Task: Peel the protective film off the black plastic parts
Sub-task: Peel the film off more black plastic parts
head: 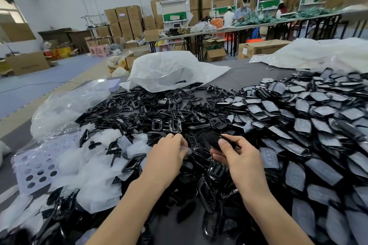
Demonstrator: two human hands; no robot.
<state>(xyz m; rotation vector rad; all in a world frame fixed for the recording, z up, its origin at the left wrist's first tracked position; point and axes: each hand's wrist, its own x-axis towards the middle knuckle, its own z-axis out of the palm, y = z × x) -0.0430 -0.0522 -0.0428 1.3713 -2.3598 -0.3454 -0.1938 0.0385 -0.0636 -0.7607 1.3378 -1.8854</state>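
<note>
The right hand (237,157) is curled around a small black oval plastic part (214,140), with the thumb pressed on its top face and the fingers wrapped underneath. The left hand (167,155) is just beside it, fingers bent and pinching a thin scrap of translucent protective film (187,151) at the fingertips. The film scrap is close to the held part, though whether they touch cannot be told.

Both hands hang low over a dark grey table (245,77) buried in parts. Straight ahead lies a heap of glossy black open frames (159,109). To the right is a wide pile of flat black parts with cloudy grey film on them (298,125). To the left is a mound of loose whitish film pieces (95,165), beside a pale lavender tray with round holes (33,167). A large crumpled clear plastic bag (171,71) sits at the table's far side.
</note>
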